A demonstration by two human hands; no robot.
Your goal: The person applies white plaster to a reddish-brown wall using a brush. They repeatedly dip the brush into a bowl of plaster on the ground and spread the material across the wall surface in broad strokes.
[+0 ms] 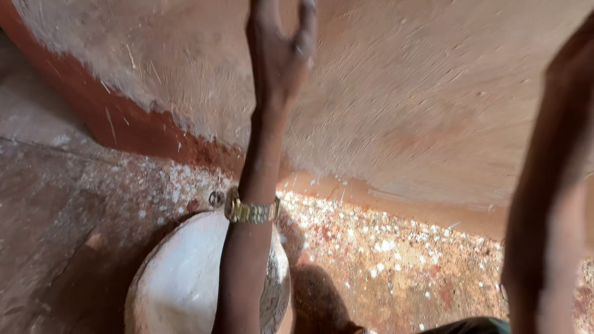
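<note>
My left hand (279, 46) is raised against a wall (433, 93) coated in rough pale plaster. Its thumb and fingers run past the top edge of the view, so I cannot see whether they hold anything. A gold wristwatch (249, 212) sits on that forearm. Only the forearm of my right arm (547, 198) shows, rising along the right edge, and its hand is out of view. Below my left arm stands a round basin (176, 284) smeared white inside, partly hidden by the arm.
The wall's lower band (124, 127) is bare reddish-brown where the pale coat ends. The reddish floor (383, 260) is speckled with white splashes. A dark patch of fabric (470, 326) shows at the bottom edge.
</note>
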